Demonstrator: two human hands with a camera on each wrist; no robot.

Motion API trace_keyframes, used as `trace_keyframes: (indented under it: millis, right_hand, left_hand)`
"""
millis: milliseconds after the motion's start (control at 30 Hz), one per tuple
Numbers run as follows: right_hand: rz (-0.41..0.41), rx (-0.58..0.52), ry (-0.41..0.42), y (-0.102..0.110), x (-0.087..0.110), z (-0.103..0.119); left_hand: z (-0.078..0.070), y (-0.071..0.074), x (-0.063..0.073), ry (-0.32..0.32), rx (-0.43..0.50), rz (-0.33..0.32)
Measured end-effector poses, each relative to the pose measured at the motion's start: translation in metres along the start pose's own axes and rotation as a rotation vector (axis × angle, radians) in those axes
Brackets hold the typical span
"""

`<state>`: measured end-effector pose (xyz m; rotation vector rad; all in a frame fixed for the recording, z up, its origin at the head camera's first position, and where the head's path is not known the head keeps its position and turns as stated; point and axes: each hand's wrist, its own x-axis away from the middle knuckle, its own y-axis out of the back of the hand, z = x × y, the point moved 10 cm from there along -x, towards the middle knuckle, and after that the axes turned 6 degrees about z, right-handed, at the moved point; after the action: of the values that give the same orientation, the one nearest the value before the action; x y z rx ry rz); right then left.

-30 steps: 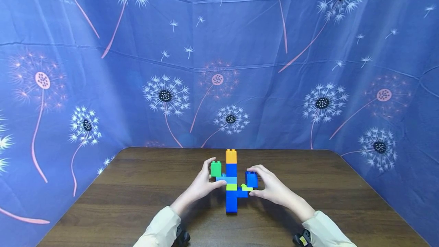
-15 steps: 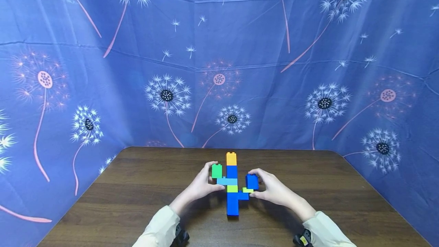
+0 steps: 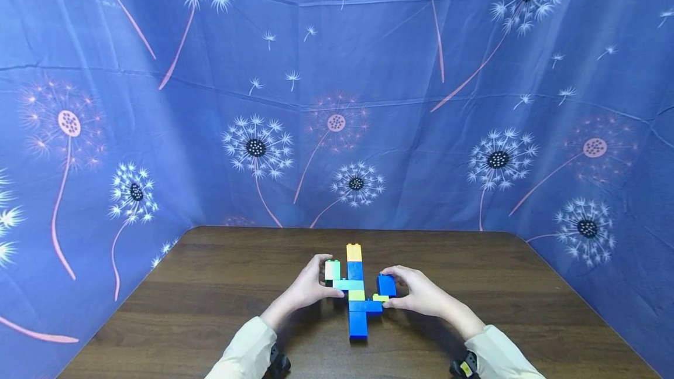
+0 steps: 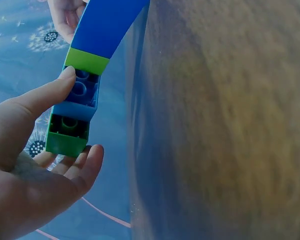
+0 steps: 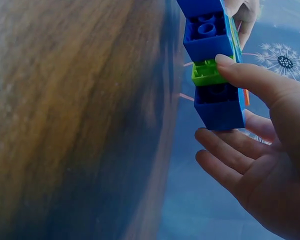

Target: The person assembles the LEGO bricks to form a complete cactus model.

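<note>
A building-block model stands as a column, with an orange brick (image 3: 354,253) on top and a blue brick (image 3: 358,325) at its foot. Side arms branch off both ways. My left hand (image 3: 308,286) grips the left arm: its thumb presses the light blue brick (image 4: 72,110), its fingertips lie at the green brick (image 4: 66,145). On the other side my right hand (image 3: 421,292) holds the right arm, thumb on a small lime brick (image 5: 206,74) and fingers by the end blue brick (image 5: 220,116). Hollow undersides of the arm bricks show in both wrist views.
The brown wooden table (image 3: 210,320) lies under the model and both forearms. A blue cloth with dandelion print (image 3: 337,45) hangs behind and at the sides. Each wrist wears a dark device (image 3: 279,363) below a pale sleeve (image 3: 243,348).
The model has come down and a little nearer in the head view, and its bricks catch more light. Both hands move with it, their grips looking the same.
</note>
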<state>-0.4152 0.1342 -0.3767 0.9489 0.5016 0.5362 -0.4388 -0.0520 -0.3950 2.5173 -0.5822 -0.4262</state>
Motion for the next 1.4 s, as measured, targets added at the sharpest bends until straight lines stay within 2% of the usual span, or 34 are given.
trace_keyframes:
  millis: [133,333,533,767,1000,1200,1400]
  right_hand:
    - [-0.013,0.03,0.022,-0.001,0.001,-0.001]
    - [0.013,0.05,0.008,-0.005,-0.002,-0.005]
    - [0.046,0.015,-0.027,-0.008,-0.004,-0.009]
    - [0.071,-0.04,-0.06,-0.011,-0.004,-0.015]
    - [0.092,-0.106,-0.055,-0.015,-0.005,-0.02]
    - [0.105,-0.122,-0.056,-0.018,-0.007,-0.024]
    - [0.125,-0.121,-0.064,-0.022,-0.01,-0.026]
  left_hand:
    - [0.004,0.0,-0.001,0.019,-0.048,0.006]
    - [0.008,-0.001,-0.001,0.049,-0.098,0.026]
    - [0.008,-0.001,-0.002,0.058,-0.098,0.024]
    - [0.012,-0.004,-0.001,0.087,-0.083,0.067]
    - [0.019,-0.006,-0.003,0.105,-0.075,0.083]
    - [0.025,-0.006,-0.005,0.145,-0.094,0.092]
    - [0.026,-0.008,-0.006,0.151,-0.089,0.106]
